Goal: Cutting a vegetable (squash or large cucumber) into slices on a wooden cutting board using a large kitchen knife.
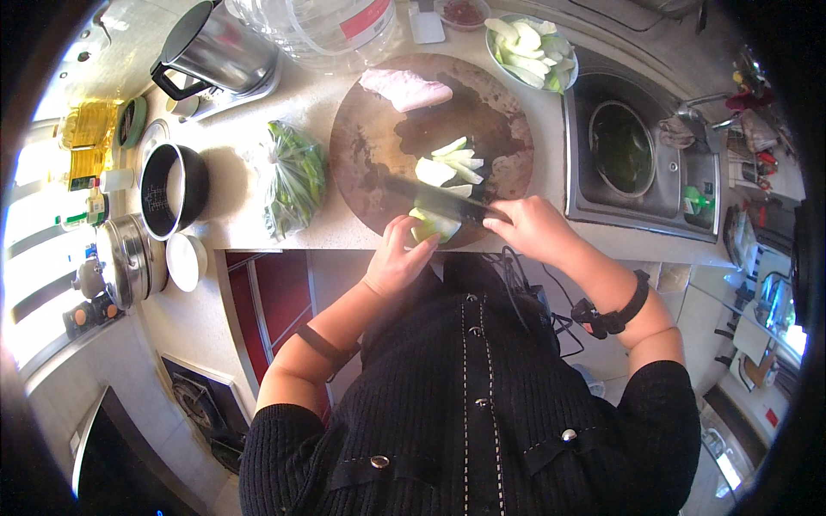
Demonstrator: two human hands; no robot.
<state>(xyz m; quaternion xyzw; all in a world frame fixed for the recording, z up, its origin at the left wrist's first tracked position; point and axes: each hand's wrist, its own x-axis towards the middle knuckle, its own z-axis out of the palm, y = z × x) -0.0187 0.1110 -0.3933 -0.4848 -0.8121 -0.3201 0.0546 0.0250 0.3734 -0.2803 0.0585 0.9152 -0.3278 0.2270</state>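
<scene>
My right hand [530,227] grips the handle of a kitchen knife [439,198], whose dark blade is blurred. The blade lies across a piece of pale green vegetable [431,226] at the near edge of a round wooden chopping board [368,135]. Fingers of my left hand [401,255] hold that piece down, close to the blade. Beyond the knife lie several cut slices [452,162] of the same vegetable. A slab of pale pink raw meat [406,90] rests at the board's far side.
Right of the board is a metal sink [577,148]; a bowl of sliced vegetable [532,51] stands at its far left corner. A plastic bag of greens [293,177] lies left of the board. Farther left are a black pot [197,190], a white bowl [187,261] and an electric kettle [226,55].
</scene>
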